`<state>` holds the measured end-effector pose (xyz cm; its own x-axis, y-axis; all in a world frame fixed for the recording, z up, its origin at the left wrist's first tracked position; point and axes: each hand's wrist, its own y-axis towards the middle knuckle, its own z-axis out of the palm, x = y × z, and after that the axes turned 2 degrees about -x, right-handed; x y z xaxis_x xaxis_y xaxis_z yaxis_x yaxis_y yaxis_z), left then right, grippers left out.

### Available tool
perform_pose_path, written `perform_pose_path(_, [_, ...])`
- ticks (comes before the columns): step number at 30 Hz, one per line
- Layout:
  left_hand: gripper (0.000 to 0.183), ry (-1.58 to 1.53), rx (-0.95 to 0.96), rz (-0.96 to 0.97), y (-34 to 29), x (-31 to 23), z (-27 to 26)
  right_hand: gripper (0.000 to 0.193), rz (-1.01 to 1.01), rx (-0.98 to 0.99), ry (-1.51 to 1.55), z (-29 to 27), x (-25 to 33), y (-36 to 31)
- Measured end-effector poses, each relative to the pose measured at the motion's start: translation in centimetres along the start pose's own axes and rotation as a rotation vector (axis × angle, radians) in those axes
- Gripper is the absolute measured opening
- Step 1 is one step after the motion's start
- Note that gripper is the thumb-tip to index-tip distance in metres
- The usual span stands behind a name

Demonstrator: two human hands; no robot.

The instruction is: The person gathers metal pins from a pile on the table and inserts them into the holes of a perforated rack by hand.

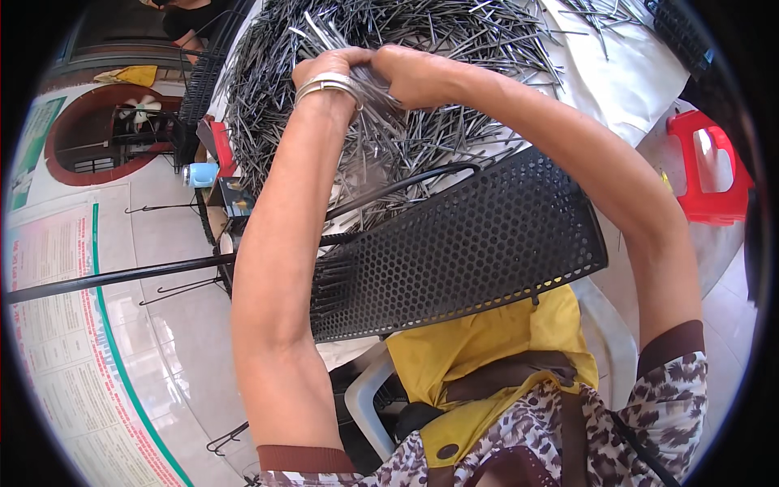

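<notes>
A large heap of thin dark grey strips [264, 89] covers the table in front of me. Over its middle my left hand [331, 65], with a pale bangle on its wrist, closes round a bundle of loose strips [375, 99]. My right hand [412, 77] presses against the same bundle from the other side, its fingers curled. The strips jut above and below my hands, and the lower ends look blurred. Below, between my forearms, a black perforated panel [471, 235] lies tilted.
A long black rod [122, 277] crosses at left, behind my left forearm. A white cloth [625, 81] lies under the heap. A blue cup [200, 174] stands at left, a red stool [707, 174] at right. Another person [191, 24] is at the upper left.
</notes>
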<state>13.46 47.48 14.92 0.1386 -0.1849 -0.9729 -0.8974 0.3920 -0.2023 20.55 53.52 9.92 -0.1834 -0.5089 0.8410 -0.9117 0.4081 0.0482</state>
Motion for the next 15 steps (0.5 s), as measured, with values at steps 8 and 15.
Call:
perform_pose_path(8, [0.003,-0.159,0.3,-0.105,3.2,-0.7,-2.6,0.047,-0.057,-0.222,0.602,-3.4,-3.4,-0.9])
perform_pose_path(15, [0.01,-0.374,0.389,-0.011,2.7,0.0,-2.8,0.057,0.021,-0.151,0.887,-1.1,-0.2,-1.4])
